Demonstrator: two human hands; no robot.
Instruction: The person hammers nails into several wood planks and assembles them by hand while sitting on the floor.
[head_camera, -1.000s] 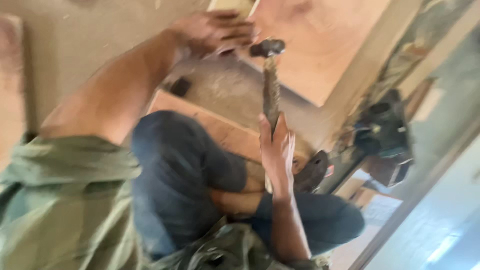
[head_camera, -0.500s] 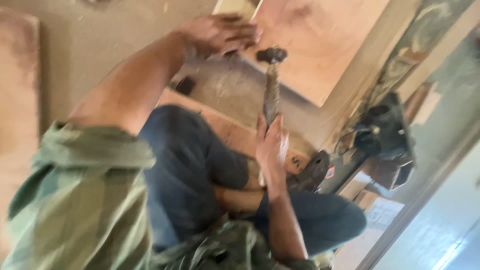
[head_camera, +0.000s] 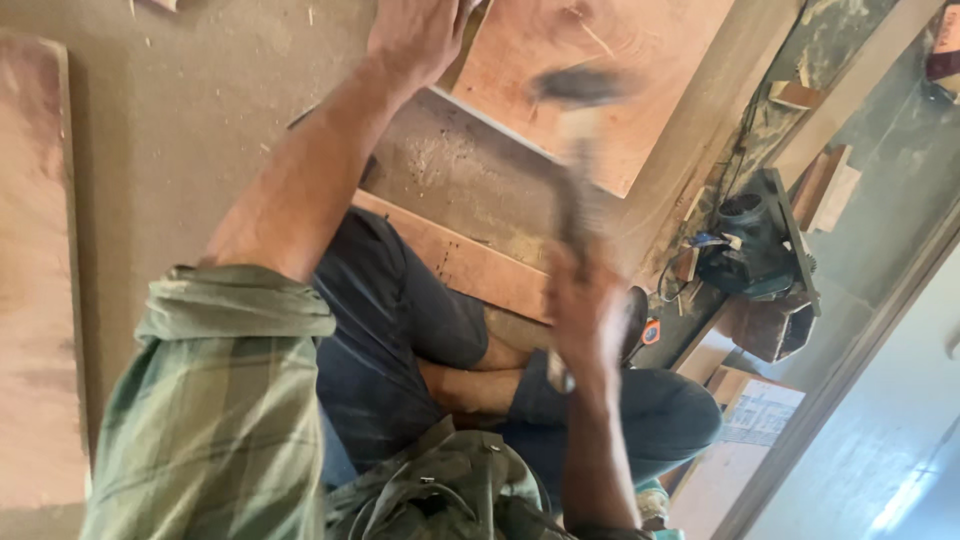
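Head view, looking down: a person in a green plaid shirt and dark trousers is sitting on a dusty floor beside a reddish plywood panel (head_camera: 600, 80), the landmark for everything here. The right hand (head_camera: 585, 310) is wrapping its fingers closed around the handle of a hammer (head_camera: 575, 160), just below the panel's lower edge; the hammer's dark head is blurring over the panel's lower part. The left hand (head_camera: 415, 35) is pressing at the panel's left edge, at the top of the frame; whether its fingers are curled or flat cannot be told. Below the panel, a narrower plywood strip (head_camera: 460, 265) is lying across the person's knee. To the panel's lower right, a dark power tool (head_camera: 755, 245) is sitting among wood scraps, with a small round orange label (head_camera: 650, 332) just left of it and a pale printed cardboard box (head_camera: 755, 410) further down.
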